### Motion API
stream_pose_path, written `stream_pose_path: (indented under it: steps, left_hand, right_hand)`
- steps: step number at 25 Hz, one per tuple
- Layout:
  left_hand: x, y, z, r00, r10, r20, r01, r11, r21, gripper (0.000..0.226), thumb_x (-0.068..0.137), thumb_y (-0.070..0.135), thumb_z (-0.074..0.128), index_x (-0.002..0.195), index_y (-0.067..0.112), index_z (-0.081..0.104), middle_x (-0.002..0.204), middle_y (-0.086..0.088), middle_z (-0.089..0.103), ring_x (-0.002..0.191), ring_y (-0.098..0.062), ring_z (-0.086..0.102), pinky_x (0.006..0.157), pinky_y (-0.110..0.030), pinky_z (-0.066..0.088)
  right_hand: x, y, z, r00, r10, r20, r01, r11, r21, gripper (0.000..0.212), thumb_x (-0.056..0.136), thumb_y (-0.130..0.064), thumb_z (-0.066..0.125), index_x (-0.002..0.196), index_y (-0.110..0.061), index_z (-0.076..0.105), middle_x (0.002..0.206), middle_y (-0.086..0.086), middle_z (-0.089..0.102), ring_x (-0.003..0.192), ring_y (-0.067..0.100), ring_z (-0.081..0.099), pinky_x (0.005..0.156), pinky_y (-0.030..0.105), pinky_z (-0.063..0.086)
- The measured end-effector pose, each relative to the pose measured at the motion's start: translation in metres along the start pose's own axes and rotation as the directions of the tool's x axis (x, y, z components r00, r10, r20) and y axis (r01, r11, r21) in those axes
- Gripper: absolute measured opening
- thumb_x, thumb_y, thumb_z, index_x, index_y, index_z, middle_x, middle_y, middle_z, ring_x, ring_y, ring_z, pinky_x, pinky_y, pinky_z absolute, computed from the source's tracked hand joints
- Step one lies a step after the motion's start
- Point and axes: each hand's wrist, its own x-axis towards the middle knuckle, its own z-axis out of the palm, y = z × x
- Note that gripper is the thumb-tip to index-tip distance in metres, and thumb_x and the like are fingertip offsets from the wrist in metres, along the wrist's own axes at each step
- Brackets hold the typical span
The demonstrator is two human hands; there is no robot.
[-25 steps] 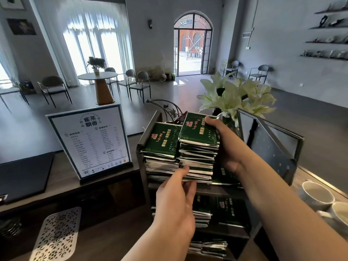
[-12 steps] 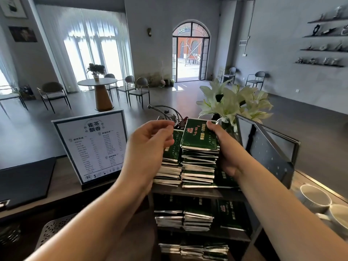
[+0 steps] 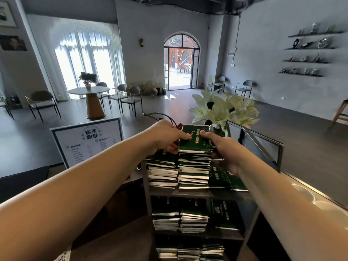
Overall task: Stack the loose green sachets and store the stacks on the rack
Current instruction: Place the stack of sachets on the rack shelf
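Observation:
A tall stack of green sachets (image 3: 194,162) stands on the top shelf of a dark metal rack (image 3: 190,194). My left hand (image 3: 165,137) grips its upper left side, thumb on the top sachet. My right hand (image 3: 221,149) holds the upper right side, thumb also on top. A lower stack of green sachets (image 3: 162,172) sits just to the left, partly under my left hand. Flat sachets (image 3: 224,178) lie to the right on the same shelf. More stacks (image 3: 180,217) fill the two shelves below.
A framed menu sign (image 3: 88,142) stands left of the rack on the wooden counter. White lilies in a vase (image 3: 222,110) stand right behind the rack, beside a dark tilted panel (image 3: 256,146). A pale cup (image 3: 320,196) is blurred at right.
My left hand rose from the front of the stacks and moved right to the top of the tall stack. My right hand stayed on that stack. The camera tilted up.

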Motion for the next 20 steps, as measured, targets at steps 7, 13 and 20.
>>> stream_pose_path:
  steps: [7,13,20]
  left_hand:
    - [0.009,0.002,-0.006,0.998,-0.037,0.042,0.038,0.999,-0.027,0.033,0.089,0.017,0.073,0.115,-0.002,0.064,0.104,-0.018,0.071,0.068,-0.02,0.071,0.053,-0.024,0.057]
    - [0.009,0.004,0.0,1.0,0.001,0.031,0.001,0.999,-0.055,0.027,0.088,0.016,0.074,0.107,0.0,0.066,0.085,-0.011,0.069,0.051,-0.013,0.067,0.05,-0.023,0.055]
    - [0.015,-0.003,0.005,0.99,0.141,-0.006,-0.141,0.989,0.033,0.008,0.094,0.012,0.063,0.096,0.009,0.07,0.079,-0.006,0.068,0.057,-0.011,0.063,0.052,-0.022,0.051]
  right_hand:
    - [0.002,-0.005,0.003,0.999,0.034,0.028,-0.036,0.998,0.06,0.051,0.082,-0.041,0.076,0.109,0.0,0.065,0.073,0.01,0.072,0.056,0.021,0.068,0.056,0.033,0.058]
    - [0.004,-0.007,0.01,0.999,0.027,0.019,-0.029,0.997,0.065,0.068,0.068,-0.045,0.086,0.114,0.0,0.066,0.101,0.02,0.075,0.088,0.035,0.074,0.079,0.046,0.06]
    - [0.005,-0.009,0.005,0.992,0.099,0.073,-0.108,0.987,0.122,0.062,0.078,-0.037,0.079,0.123,0.0,0.061,0.11,0.022,0.072,0.09,0.035,0.072,0.078,0.044,0.058]
